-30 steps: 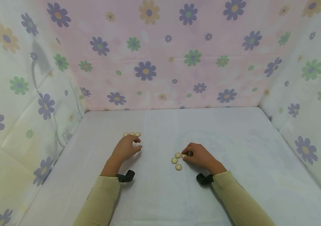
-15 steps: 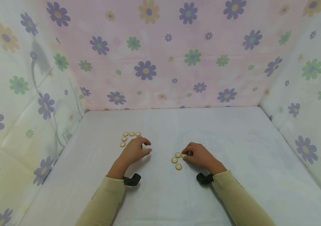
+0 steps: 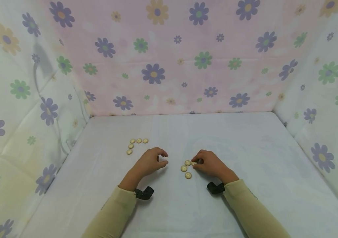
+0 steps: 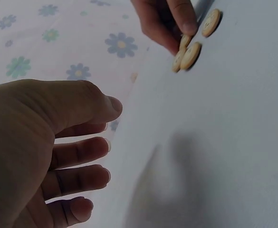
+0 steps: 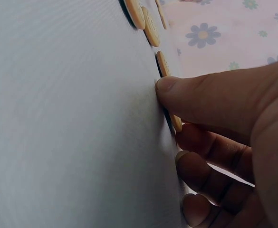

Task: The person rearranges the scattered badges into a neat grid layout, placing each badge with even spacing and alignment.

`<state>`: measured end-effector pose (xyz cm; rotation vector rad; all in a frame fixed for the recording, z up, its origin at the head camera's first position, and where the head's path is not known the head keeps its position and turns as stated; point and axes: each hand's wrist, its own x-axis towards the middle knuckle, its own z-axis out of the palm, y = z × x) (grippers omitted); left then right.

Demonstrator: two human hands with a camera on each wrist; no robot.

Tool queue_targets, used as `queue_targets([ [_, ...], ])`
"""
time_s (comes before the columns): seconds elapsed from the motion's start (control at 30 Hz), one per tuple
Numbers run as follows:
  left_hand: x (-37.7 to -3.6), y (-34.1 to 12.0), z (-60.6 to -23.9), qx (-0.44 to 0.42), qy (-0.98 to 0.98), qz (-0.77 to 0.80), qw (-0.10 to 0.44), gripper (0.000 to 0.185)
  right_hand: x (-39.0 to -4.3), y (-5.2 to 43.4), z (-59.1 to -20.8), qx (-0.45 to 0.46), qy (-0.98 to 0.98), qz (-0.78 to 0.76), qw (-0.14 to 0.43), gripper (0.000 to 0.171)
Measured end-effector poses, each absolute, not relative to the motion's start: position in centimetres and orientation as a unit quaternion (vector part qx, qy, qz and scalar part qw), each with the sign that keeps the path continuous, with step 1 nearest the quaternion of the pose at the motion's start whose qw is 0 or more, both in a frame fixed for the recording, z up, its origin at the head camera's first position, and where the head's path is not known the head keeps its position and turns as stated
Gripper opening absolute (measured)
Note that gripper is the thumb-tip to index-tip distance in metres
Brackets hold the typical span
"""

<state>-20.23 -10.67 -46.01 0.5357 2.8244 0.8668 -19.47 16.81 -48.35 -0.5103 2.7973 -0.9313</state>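
In the head view my left hand (image 3: 149, 162) hovers over the white table with thumb and fingers apart and loosely curved, holding nothing. My right hand (image 3: 211, 164) pinches a pale round button (image 5: 177, 122) between thumb and forefinger at the table surface; the fingers partly hide it. Beside that hand lie three more buttons: one at the top (image 3: 187, 163), one to the left (image 3: 184, 168) and one lower down (image 3: 188, 175). To the left, several buttons form a corner shape, with a row along the top (image 3: 139, 140) and a short column down (image 3: 129, 152).
The white-covered table (image 3: 234, 132) is walled by flowered cloth, pink at the back (image 3: 174, 89) and white at the sides. A black wrist camera (image 3: 144, 193) sits on the left wrist, another black wrist camera (image 3: 215, 188) on the right.
My left hand has moved right and slightly toward me, away from the corner of buttons, uncovering its left column. The right hand stays in place with its button.
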Motion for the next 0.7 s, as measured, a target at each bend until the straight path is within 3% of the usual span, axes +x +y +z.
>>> queue_targets([
  [0.7,-19.6,-6.6,-45.7,0.293,0.927,0.205,0.11,0.027,-19.5,16.9,-48.6,-0.177,0.93,-0.316,0.064,0.018],
])
